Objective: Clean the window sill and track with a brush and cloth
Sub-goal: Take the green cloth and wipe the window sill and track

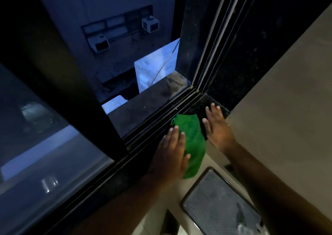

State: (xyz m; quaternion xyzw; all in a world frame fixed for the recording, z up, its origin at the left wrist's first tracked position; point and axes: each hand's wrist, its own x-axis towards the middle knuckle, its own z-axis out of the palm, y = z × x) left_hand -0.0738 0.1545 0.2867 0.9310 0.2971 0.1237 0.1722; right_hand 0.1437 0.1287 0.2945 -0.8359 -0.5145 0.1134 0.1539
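A green cloth (193,141) lies folded on the black stone window sill (203,103), hanging over its inner edge. My left hand (172,152) rests flat on the cloth's left side, fingers spread and pointing towards the window. My right hand (216,125) lies flat on the sill just right of the cloth, fingers apart and holding nothing. The dark sliding track (161,119) runs diagonally just beyond both hands, up to the corner of the frame. No brush is in view.
The window is slid open, with a thick dark frame post (86,98) to the left and glass (45,154) beyond it. A beige wall (287,100) rises on the right. Below the sill sits a dark rounded-rectangle object (221,206).
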